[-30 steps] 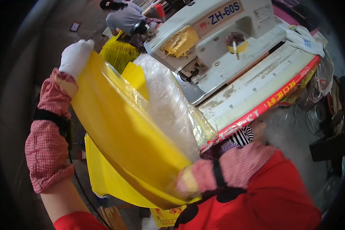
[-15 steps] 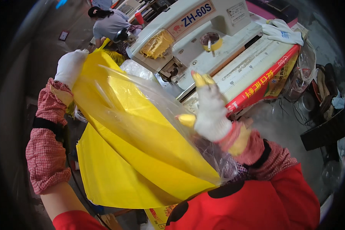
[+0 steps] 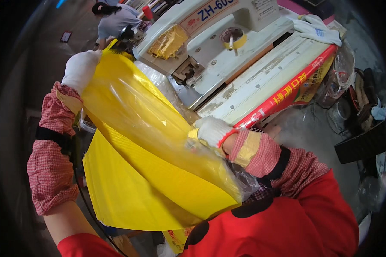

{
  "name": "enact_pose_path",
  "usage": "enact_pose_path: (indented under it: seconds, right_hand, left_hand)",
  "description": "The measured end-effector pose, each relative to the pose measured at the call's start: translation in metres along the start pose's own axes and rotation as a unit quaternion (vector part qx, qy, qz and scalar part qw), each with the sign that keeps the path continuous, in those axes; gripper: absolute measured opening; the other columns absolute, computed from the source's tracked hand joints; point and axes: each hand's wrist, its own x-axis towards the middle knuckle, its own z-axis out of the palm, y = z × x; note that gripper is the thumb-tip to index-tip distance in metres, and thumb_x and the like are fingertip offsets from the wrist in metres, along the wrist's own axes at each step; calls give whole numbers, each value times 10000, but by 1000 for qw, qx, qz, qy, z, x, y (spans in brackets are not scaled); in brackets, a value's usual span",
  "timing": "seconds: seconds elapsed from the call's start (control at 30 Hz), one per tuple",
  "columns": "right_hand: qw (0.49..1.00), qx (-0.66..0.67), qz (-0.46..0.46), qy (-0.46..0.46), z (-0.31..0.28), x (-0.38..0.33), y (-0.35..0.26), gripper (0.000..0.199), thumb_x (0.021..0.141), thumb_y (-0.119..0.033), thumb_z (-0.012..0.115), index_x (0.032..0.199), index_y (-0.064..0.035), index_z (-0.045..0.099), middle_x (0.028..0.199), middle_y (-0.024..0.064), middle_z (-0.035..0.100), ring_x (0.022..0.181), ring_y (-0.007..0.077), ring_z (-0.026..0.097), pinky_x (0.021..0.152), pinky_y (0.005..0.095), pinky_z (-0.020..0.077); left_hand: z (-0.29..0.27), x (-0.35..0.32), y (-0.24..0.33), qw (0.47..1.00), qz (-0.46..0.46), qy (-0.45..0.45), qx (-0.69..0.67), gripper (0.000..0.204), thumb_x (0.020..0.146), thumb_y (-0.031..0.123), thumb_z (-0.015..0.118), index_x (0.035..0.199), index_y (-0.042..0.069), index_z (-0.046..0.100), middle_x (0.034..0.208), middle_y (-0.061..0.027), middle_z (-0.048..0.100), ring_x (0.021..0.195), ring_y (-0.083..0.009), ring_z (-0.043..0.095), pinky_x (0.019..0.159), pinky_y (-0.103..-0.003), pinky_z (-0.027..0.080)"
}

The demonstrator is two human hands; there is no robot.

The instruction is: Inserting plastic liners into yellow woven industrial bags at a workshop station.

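Observation:
A yellow woven sack [image 3: 128, 158] hangs spread out in front of me, with a sheet of clear plastic film [image 3: 133, 105] lying over its upper side. My left hand [image 3: 81, 70], in a white work glove, is closed on the sack's far upper corner and holds it raised. Gloved in white with yellow fingertips, my right hand [image 3: 208, 132] is closed at the right edge, where film and sack meet. Its fingertips are partly blurred, and the film is bunched under them. Beyond the sack stands a pale grey industrial sewing machine [image 3: 210, 47].
A roll of tape [image 3: 235, 39] sits on the machine bed. White gloves [image 3: 316, 31] lie on the worktable [image 3: 253, 83], whose front edge carries a red printed sheet [image 3: 283, 92]. Another person [image 3: 116, 22] bends at the upper left. A dark box [image 3: 358, 143] stands at right.
My right hand has come down from above the sack, its spread fingers closing at the film's right edge. My left hand keeps its hold, and the view has shifted slightly.

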Motion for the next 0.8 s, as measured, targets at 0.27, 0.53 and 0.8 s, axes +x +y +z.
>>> enact_pose_path:
  seconds: [0.27, 0.53, 0.8]
  right_hand:
    - [951, -139, -234, 149, 35, -1, -38, 404, 820, -337, 596, 1108, -57, 630, 1005, 198, 653, 887, 381, 636, 808, 431, 500]
    - [990, -62, -123, 27, 39, -58, -14, 328, 909, -332, 498, 1049, -62, 620, 908, 156, 664, 854, 319, 651, 727, 429, 512]
    - [944, 228, 238, -25, -15, -121, 116, 286, 866, -197, 640, 1113, -52, 647, 936, 89, 692, 853, 153, 642, 777, 284, 503]
  left_hand:
    - [60, 30, -90, 582, -422, -112, -686, 204, 912, 179, 478, 1009, 59, 611, 895, -151, 649, 852, -295, 633, 749, -380, 495]
    - [143, 47, 159, 944, -208, 51, -250, 191, 875, 152, 470, 1020, 81, 573, 919, -138, 630, 723, -340, 655, 618, -445, 532]
    - [165, 6, 235, 902, -76, 191, -379, 128, 837, 106, 544, 944, 138, 604, 873, -88, 622, 721, -275, 637, 591, -384, 506]
